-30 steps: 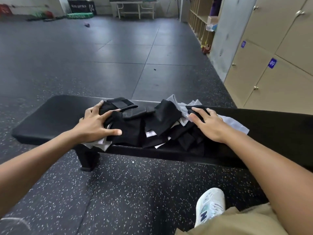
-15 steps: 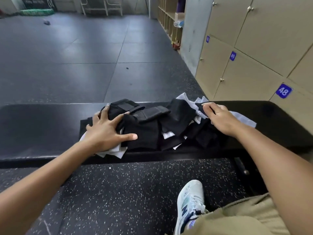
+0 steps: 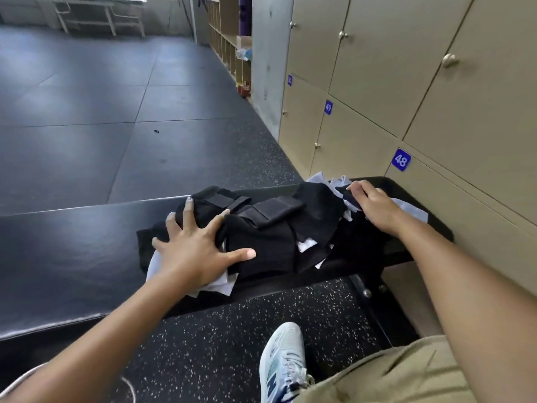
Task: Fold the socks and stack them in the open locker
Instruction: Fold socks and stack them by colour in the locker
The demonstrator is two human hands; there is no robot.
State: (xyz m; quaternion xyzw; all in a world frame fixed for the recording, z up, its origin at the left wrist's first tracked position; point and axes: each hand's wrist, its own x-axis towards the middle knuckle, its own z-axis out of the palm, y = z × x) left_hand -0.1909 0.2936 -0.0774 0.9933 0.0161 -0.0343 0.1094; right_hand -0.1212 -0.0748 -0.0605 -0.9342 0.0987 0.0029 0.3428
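A heap of black and pale grey socks point(image 3: 270, 237) lies on a black padded bench point(image 3: 72, 251). My left hand point(image 3: 194, 245) presses flat on the heap's left end, fingers spread straight. At the heap's right end my right hand point(image 3: 374, 205) has its fingers curled round a black sock point(image 3: 347, 196) at the far edge. A pale grey sock point(image 3: 412, 209) shows beyond the right wrist. All the beige lockers point(image 3: 436, 91) in view have their doors closed.
The lockers, numbered 48 point(image 3: 401, 160) and 49 point(image 3: 328, 107), stand just past the bench's right end. A grey pillar point(image 3: 268, 59) and open cubby shelves point(image 3: 229, 45) lie further back. My white sneaker point(image 3: 283, 362) rests on the speckled rubber floor point(image 3: 203, 344).
The view has swung right and closer to the lockers. My right hand's fingers have curled from flat onto a black sock at the heap's far right edge. My left hand stays pressed on the heap.
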